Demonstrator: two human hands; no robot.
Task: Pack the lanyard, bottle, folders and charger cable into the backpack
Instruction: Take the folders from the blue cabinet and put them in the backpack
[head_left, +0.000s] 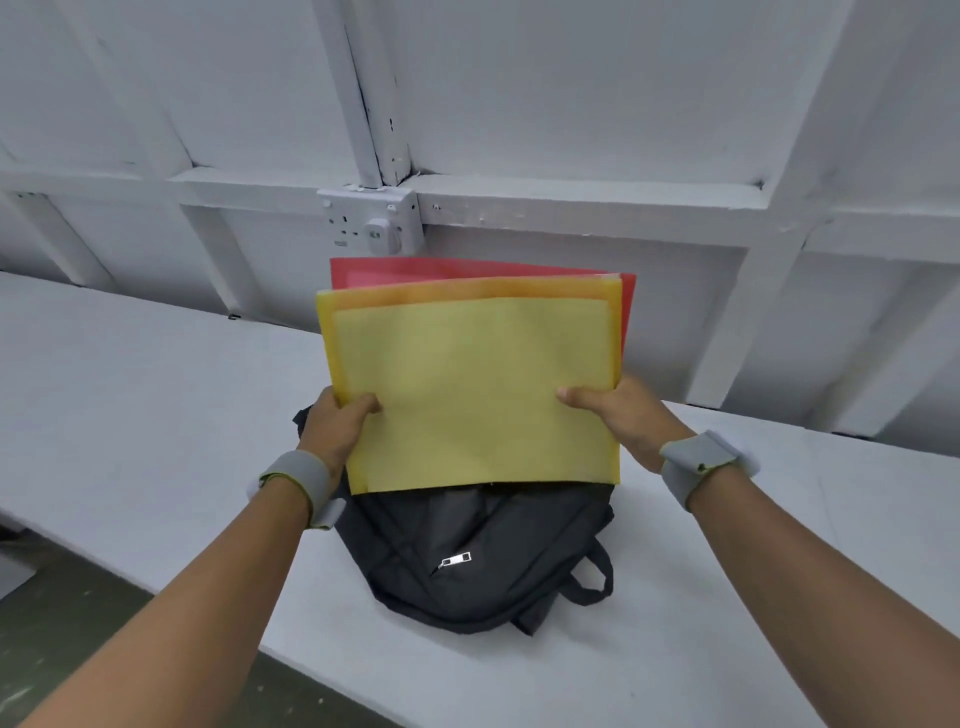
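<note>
Left hand (340, 421) and right hand (618, 410): each grips a side edge of the stacked yellow and red folders (478, 384), thumbs on the front. Folders stand upright, lower edge at the mouth of the black backpack (483, 561) lying on the white table (130, 395).

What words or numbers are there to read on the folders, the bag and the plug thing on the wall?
No text here can be read.
folders: plain yellow, orange and red, no writing.
black backpack: no label showing; the zip pull is plain.
wall socket: one tiny mark at its lower left, too small to read.
</note>
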